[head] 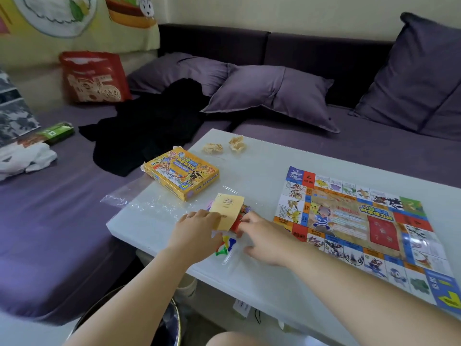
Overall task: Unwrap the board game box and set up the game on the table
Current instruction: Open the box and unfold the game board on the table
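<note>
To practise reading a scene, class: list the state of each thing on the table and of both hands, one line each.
game board, unfolded, flat
game box, closed, unwrapped
plastic wrap, off, spread flat
yellow sheet, held up
pawns, in clear bag
left hand, pinches the yellow sheet
right hand, at red pack, grip unclear

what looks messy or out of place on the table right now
Loose clear wrap lies crumpled by the yellow box and overhangs the table edge; two crumpled tan scraps sit at the far edge.

Purple sofa, matching cushions, cream wall
</note>
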